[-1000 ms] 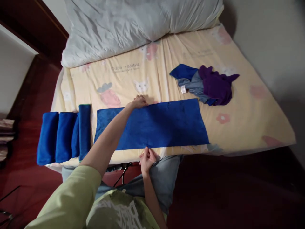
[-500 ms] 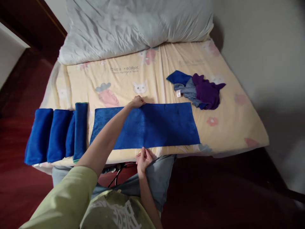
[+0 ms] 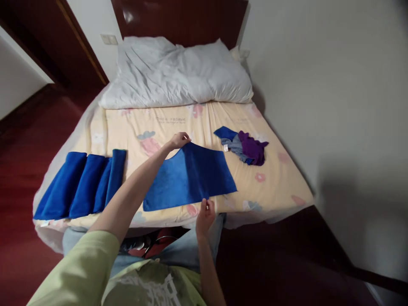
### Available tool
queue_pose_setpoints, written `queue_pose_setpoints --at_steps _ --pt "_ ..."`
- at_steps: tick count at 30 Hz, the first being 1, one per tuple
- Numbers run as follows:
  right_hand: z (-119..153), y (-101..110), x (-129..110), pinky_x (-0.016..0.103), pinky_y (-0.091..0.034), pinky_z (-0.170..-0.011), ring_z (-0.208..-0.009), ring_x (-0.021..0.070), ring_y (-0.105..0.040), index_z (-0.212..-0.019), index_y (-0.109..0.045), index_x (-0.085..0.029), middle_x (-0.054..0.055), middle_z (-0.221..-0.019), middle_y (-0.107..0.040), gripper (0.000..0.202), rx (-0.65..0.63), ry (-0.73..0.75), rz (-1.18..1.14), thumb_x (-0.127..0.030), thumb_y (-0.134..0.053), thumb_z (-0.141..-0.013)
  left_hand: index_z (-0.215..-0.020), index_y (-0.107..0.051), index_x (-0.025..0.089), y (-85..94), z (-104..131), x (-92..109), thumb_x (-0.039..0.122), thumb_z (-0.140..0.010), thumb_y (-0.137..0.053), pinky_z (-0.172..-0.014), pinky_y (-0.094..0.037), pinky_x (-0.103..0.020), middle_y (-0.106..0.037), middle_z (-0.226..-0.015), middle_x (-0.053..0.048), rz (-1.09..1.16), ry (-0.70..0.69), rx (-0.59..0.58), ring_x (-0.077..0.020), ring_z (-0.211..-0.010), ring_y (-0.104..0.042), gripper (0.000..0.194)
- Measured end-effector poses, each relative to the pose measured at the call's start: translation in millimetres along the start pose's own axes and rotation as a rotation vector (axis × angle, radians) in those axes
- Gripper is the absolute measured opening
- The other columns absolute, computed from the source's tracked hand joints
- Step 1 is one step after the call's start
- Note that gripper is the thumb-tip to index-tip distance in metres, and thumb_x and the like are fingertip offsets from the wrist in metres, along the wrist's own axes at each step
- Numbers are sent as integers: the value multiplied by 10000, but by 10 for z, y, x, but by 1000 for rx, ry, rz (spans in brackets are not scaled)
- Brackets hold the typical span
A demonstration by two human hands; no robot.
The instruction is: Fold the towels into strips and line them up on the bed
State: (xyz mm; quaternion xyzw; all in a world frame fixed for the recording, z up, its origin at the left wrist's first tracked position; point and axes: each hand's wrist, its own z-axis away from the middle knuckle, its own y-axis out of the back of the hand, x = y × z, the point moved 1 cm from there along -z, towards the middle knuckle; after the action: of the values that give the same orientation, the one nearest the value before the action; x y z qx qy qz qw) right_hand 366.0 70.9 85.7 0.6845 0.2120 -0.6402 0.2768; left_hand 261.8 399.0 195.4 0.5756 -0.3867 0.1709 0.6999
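Leftmost in my feed, to the left of both hands, a row of folded blue cloths point(image 3: 86, 182) lies side by side on the bed point(image 3: 283, 187). Next comes the left forearm, reaching across in front of the blue cloth point(image 3: 170, 182) I'm working with. Past both hands, at the far end, I can see the pale grey bedding point(image 3: 178, 76). The left hand point(image 3: 180, 140) is pinching the blue cloth's far edge near its middle, and that edge rises to the fingers. The cloth spreads out to either side of the hands, its left part lying flat. Nearer me, the right hand point(image 3: 205, 217) pinches the near edge between thumb and fingers. Right of both hands sits a crumpled heap point(image 3: 239, 146) of purple, grey-blue and blue fabric, with a white tag showing.
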Motion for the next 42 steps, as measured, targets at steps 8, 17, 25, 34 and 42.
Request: queue_pose_setpoints --at_steps 8,17,25,34,42 --pt "-917 263 -1065 286 -485 -722 -754 172 -597 -932 -685 -133 49 -795 -671 494 -5 187 -120 -615 -616 -849 -791 -641 173 1093 653 303 539 -667 -799 -643 -437 -263 -584 -651 -5 414 -123 113 -126 -651 -537 418" --pt "-1736 -38 -2570 238 -519 -649 -692 122 -622 -902 -709 -152 -14 -748 -661 465 -232 424 -327 -589 -756 -749 -869 -670 189 2182 1476 778 475 -690 -845 -870 -527 -364 -651 -818 -21 652 -211 207 -163 -840 -650 380" --pt "-1588 -307 -3476 236 -533 -627 -676 115 -630 -877 -707 -143 -12 -704 -652 389 -339 500 -384 -516 -771 -787 -1028 -687 194 2687 1803 905 199 -671 -796 -962 -499 -401 -626 -941 -34 732 -248 389 -183 -975 -640 373" --pt "-1501 -441 -3620 278 -567 -643 -707 142 -667 -855 -708 -142 15 -736 -688 395 -352 549 -388 -514 -800 -755 -881 -687 160 2833 1872 858 68 -689 -720 -885 -517 -432 -598 -768 -49 823 -59 429 -199 -844 -619 215" --pt "-1606 -347 -3599 300 -553 -659 -729 157 -684 -893 -669 -137 43 -797 -703 303 -303 537 -429 -393 -795 -793 -905 -680 132 2754 1812 989 -12 -733 -686 -927 -478 -425 -614 -820 -18 821 -87 358 -157 -898 -647 224"
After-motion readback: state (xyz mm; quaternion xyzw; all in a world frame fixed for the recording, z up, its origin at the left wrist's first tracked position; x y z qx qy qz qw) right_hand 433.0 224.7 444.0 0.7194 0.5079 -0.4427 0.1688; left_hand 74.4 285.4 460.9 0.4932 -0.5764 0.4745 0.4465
